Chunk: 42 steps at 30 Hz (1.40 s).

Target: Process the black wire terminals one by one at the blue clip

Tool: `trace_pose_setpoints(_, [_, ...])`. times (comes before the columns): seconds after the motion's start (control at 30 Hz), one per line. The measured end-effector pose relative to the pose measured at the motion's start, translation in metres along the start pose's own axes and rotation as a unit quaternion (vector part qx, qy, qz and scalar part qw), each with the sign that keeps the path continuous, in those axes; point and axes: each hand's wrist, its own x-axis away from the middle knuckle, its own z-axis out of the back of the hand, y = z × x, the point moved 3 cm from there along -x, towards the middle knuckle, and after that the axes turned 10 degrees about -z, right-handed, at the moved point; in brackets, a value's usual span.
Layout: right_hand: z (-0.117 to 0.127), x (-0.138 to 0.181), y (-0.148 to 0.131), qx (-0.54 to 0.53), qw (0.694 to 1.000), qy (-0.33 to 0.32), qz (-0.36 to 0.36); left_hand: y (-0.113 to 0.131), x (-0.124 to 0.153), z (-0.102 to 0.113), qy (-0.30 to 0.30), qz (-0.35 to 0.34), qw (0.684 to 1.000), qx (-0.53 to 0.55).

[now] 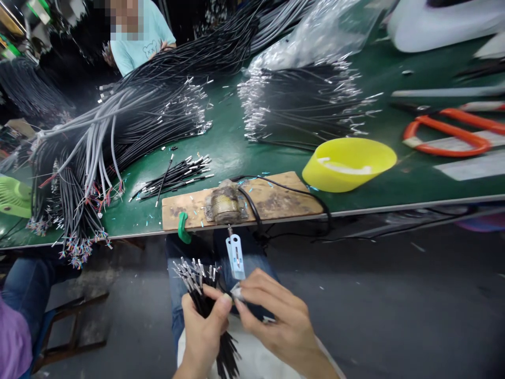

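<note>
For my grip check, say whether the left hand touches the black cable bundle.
Touching: the head view shows the left hand closed around the black cable bundle.

A cable-assembly workshop: heaps of black cables (pixel 153 131) and grey cables (pixel 99 142) with coloured wire ends crowd the left of a long green table (pixel 226 150), and a bunch of black leads (pixel 202 302) is held near it. A corded motor (pixel 225 206) sits on a worn wooden board (pixel 284 197), orange-handled scissors (pixel 453 131) lie right, and a co-worker (pixel 140 47) is at the far side.
</note>
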Motion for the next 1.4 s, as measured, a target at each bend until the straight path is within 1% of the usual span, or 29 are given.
trace_pose_setpoints(0.07, [-0.001, 0.001, 0.001, 0.007, 1.0, -0.002, -0.003, 0.007, 0.006, -0.006, -0.009, 0.001, 1.0, 0.002])
trace_pose_setpoints(0.1, [-0.001, 0.001, 0.004, 0.007, 1.0, 0.002, -0.02, 0.009, 0.007, -0.007, -0.015, 0.003, 1.0, -0.002])
trace_pose_setpoints(0.2, [0.002, 0.002, 0.013, -0.011, 0.994, 0.041, -0.106, 0.008, 0.007, -0.007, -0.011, -0.002, 1.0, -0.017])
trace_pose_setpoints(0.23, [0.002, 0.003, 0.016, -0.027, 0.99, 0.045, -0.132, 0.007, 0.006, -0.007, -0.007, -0.004, 1.0, -0.02])
trace_pose_setpoints(0.27, [0.002, 0.003, 0.018, -0.048, 0.986, 0.039, -0.152, 0.006, 0.006, -0.006, -0.006, -0.005, 1.0, -0.022])
trace_pose_setpoints(0.4, [-0.003, 0.004, 0.019, -0.112, 0.975, -0.047, -0.185, 0.003, 0.006, -0.006, -0.002, -0.004, 0.999, -0.04])
trace_pose_setpoints(0.5, [-0.004, 0.005, 0.021, -0.145, 0.962, -0.065, -0.221, 0.005, 0.009, -0.007, 0.0, -0.015, 0.998, -0.065])
trace_pose_setpoints(0.57, [-0.006, 0.007, 0.024, -0.216, 0.936, -0.081, -0.266, 0.009, 0.01, -0.008, -0.006, -0.031, 0.997, -0.076])
trace_pose_setpoints(0.6, [-0.008, 0.009, 0.025, -0.264, 0.915, -0.093, -0.289, 0.011, 0.01, -0.009, -0.01, -0.04, 0.996, -0.078])
trace_pose_setpoints(0.7, [-0.017, 0.013, 0.028, -0.401, 0.832, -0.14, -0.356, 0.018, 0.008, -0.012, -0.026, -0.065, 0.995, -0.071])
trace_pose_setpoints(0.73, [-0.02, 0.014, 0.029, -0.425, 0.808, -0.155, -0.378, 0.02, 0.007, -0.013, -0.033, -0.07, 0.995, -0.068])
trace_pose_setpoints(0.77, [-0.021, 0.014, 0.03, -0.435, 0.791, -0.165, -0.396, 0.022, 0.006, -0.013, -0.039, -0.072, 0.995, -0.064])
trace_pose_setpoints(0.8, [-0.022, 0.014, 0.032, -0.431, 0.787, -0.166, -0.409, 0.024, 0.006, -0.013, -0.045, -0.071, 0.995, -0.061])
trace_pose_setpoints(0.83, [-0.022, 0.013, 0.034, -0.415, 0.795, -0.156, -0.415, 0.024, 0.006, -0.013, -0.052, -0.068, 0.995, -0.058])
trace_pose_setpoints(0.93, [-0.013, 0.01, 0.039, -0.304, 0.859, -0.078, -0.404, 0.023, 0.007, -0.01, -0.067, -0.048, 0.996, -0.044])
trace_pose_setpoints(1.0, [-0.007, 0.008, 0.039, -0.237, 0.889, -0.041, -0.389, 0.02, 0.008, -0.009, -0.071, -0.038, 0.996, -0.037])
trace_pose_setpoints(1.07, [-0.004, 0.005, 0.031, -0.211, 0.914, -0.051, -0.344, 0.016, 0.007, -0.007, -0.068, -0.029, 0.997, -0.034])
trace_pose_setpoints(1.17, [0.0, 0.0, 0.015, -0.176, 0.955, -0.061, -0.231, 0.014, 0.003, -0.006, -0.071, -0.026, 0.996, -0.045])
trace_pose_setpoints(1.2, [0.002, -0.001, 0.011, -0.164, 0.963, -0.058, -0.207, 0.015, 0.001, -0.006, -0.077, -0.034, 0.995, -0.053])
trace_pose_setpoints(1.23, [0.003, -0.002, 0.009, -0.159, 0.965, -0.058, -0.202, 0.017, 0.0, -0.006, -0.084, -0.047, 0.993, -0.062])
trace_pose_setpoints(1.27, [0.003, -0.002, 0.009, -0.165, 0.96, -0.067, -0.214, 0.02, -0.001, -0.006, -0.088, -0.063, 0.992, -0.068])
trace_pose_setpoints(1.3, [0.002, -0.002, 0.011, -0.183, 0.95, -0.087, -0.238, 0.023, -0.001, -0.006, -0.089, -0.078, 0.99, -0.073])
trace_pose_setpoints(1.37, [-0.001, -0.003, 0.019, -0.232, 0.914, -0.124, -0.309, 0.029, 0.0, -0.007, -0.084, -0.098, 0.989, -0.073])
trace_pose_setpoints(1.4, [-0.002, -0.004, 0.024, -0.252, 0.896, -0.125, -0.343, 0.031, 0.0, -0.007, -0.081, -0.11, 0.988, -0.073])
